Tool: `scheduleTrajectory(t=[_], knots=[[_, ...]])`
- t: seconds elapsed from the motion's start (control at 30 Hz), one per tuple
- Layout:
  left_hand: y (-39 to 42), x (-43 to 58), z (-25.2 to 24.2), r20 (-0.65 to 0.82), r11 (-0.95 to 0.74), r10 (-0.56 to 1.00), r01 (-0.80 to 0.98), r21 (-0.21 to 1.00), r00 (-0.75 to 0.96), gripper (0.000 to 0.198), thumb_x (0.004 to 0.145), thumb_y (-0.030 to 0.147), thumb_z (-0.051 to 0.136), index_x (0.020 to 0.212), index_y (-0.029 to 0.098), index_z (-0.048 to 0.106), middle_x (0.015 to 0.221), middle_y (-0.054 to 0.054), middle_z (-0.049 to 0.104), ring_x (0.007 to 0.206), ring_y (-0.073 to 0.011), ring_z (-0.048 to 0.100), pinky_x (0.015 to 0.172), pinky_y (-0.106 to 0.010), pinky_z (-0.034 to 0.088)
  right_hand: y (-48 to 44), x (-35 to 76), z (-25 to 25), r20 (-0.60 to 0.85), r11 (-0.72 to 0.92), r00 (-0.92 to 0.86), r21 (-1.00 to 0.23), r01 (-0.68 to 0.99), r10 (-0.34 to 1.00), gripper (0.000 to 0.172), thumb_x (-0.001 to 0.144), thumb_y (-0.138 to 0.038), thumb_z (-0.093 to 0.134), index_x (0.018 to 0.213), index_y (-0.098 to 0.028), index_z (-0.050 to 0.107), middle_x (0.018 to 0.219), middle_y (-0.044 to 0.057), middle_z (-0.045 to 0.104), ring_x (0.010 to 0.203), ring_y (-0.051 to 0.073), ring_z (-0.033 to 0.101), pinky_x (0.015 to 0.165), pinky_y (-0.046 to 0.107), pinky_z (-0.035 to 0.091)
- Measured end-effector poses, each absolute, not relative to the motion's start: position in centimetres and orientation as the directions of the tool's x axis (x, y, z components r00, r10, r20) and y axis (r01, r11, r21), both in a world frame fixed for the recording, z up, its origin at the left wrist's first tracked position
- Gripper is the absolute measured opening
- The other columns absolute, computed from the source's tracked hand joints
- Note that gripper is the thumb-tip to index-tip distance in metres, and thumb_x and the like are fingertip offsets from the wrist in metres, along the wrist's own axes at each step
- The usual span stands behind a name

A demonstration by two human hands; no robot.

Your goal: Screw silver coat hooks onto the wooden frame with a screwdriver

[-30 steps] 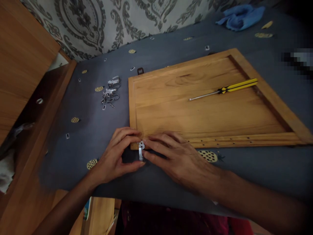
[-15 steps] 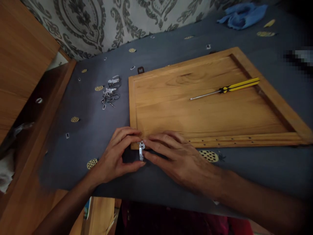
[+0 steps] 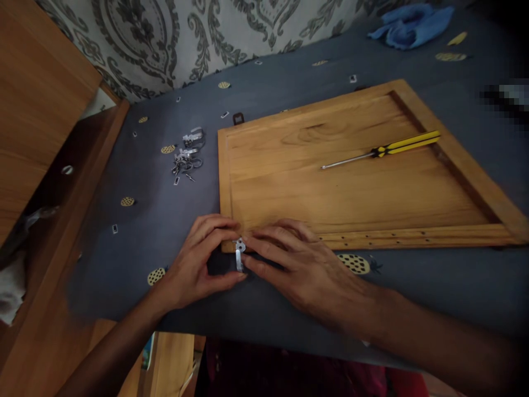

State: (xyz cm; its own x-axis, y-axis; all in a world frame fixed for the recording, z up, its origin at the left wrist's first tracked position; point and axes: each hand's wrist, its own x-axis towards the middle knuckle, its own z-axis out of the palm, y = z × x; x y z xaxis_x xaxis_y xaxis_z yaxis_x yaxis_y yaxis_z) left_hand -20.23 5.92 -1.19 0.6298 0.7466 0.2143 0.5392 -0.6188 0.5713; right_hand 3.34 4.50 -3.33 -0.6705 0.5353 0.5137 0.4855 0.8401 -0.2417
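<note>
A small silver metal fitting [image 3: 239,255] sits at the near left corner of the framed wooden panel [image 3: 281,182], with its lower end past the panel's edge. My left hand [image 3: 198,256] is closed on it from the left, fingertips at its upper end and thumb at its lower end. From the right, my right hand [image 3: 297,264] holds it with fingertips against its side; some of its fingers rest over the panel's near rail. Across the panel lies a screwdriver [image 3: 397,145] with a yellow and black handle, touched by neither hand.
Left of the panel lie several similar silver metal fittings [image 3: 188,157] with loose screws. A blue cloth [image 3: 411,26] is on the dark tablecloth [image 3: 144,165] at the back right. Wooden furniture [image 3: 95,209] borders the left side, and patterned wallpaper [image 3: 231,33] stands behind.
Both hands stay in place on the metal fitting. Only a very slight shift of the whole view shows.
</note>
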Motion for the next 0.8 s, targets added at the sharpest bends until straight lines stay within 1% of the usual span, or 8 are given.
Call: scheduleTrajectory(t=[0.17,0.27,0.37,0.47,0.53,0.67,0.8], knots=[[5.89,-20.22,-1.06,0.213,-0.614,0.747,0.529,0.586,0.63,0.045,0.087,0.036,0.075,0.126,0.024,0.056,0.131,-0.01,0.059,0.127,-0.0287,0.051,0.106,-0.046,0.046,4.57,3.36,-3.19,0.507,0.839,-0.677,-0.224,0.495,0.534,0.02,0.101,-0.018,0.052,0.106,-0.017,0.072,0.118,0.006,0.074,0.11,0.025,0.061,0.096,0.044,0.048],[5.83,-20.41,-0.93,0.206,-0.562,0.772,0.495,0.663,0.601,0.049,0.085,0.037,0.078,0.129,0.025,0.057,0.132,-0.01,0.059,0.127,-0.0284,0.053,0.106,-0.044,0.046,4.51,3.37,-3.32,0.504,0.844,-0.684,-0.213,0.493,0.527,0.019,0.1,-0.018,0.054,0.108,-0.018,0.071,0.12,0.006,0.073,0.111,0.025,0.06,0.096,0.044,0.048],[5.75,-20.65,-0.91,0.213,-0.457,0.837,0.43,0.779,0.504,0.039,0.09,0.033,0.073,0.126,0.026,0.061,0.129,-0.008,0.061,0.124,-0.0256,0.056,0.107,-0.041,0.046,4.48,3.36,-3.44,0.51,0.844,-0.681,-0.205,0.496,0.525,0.02,0.1,-0.018,0.053,0.109,-0.018,0.072,0.12,0.006,0.073,0.111,0.024,0.06,0.097,0.044,0.047],[5.78,-20.76,-1.07,0.196,-0.327,0.919,0.384,0.864,0.344,0.021,0.093,0.027,0.068,0.114,0.025,0.067,0.121,-0.006,0.066,0.118,-0.0217,0.061,0.104,-0.036,0.048,4.52,3.34,-3.42,0.518,0.842,-0.674,-0.213,0.495,0.527,0.022,0.101,-0.018,0.052,0.109,-0.018,0.072,0.118,0.006,0.074,0.11,0.025,0.06,0.095,0.044,0.048],[5.94,-20.77,-1.24,0.167,-0.247,0.956,0.355,0.902,0.241,0.014,0.093,0.025,0.068,0.107,0.023,0.07,0.115,-0.006,0.07,0.112,-0.02,0.065,0.099,-0.033,0.051,4.55,3.34,-3.36,0.517,0.844,-0.676,-0.214,0.491,0.525,0.022,0.101,-0.017,0.051,0.109,-0.018,0.072,0.118,0.006,0.074,0.11,0.025,0.061,0.095,0.044,0.048],[6.31,-20.8,-1.56,0.106,-0.136,0.987,0.275,0.952,0.121,0.012,0.091,0.027,0.071,0.101,0.021,0.073,0.106,-0.004,0.075,0.102,-0.0179,0.069,0.092,-0.029,0.054,4.58,3.33,-3.29,0.518,0.843,-0.675,-0.209,0.496,0.526,0.021,0.101,-0.018,0.052,0.108,-0.018,0.072,0.118,0.006,0.074,0.109,0.025,0.061,0.095,0.044,0.047],[6.42,-20.81,-1.62,0.066,-0.089,0.993,0.255,0.963,0.096,0.012,0.088,0.027,0.073,0.099,0.021,0.074,0.103,-0.004,0.076,0.099,-0.0169,0.07,0.09,-0.027,0.054,4.59,3.35,-3.34,0.509,0.845,-0.683,-0.212,0.49,0.524,0.021,0.1,-0.018,0.053,0.108,-0.018,0.072,0.117,0.006,0.075,0.109,0.025,0.061,0.095,0.043,0.047]])
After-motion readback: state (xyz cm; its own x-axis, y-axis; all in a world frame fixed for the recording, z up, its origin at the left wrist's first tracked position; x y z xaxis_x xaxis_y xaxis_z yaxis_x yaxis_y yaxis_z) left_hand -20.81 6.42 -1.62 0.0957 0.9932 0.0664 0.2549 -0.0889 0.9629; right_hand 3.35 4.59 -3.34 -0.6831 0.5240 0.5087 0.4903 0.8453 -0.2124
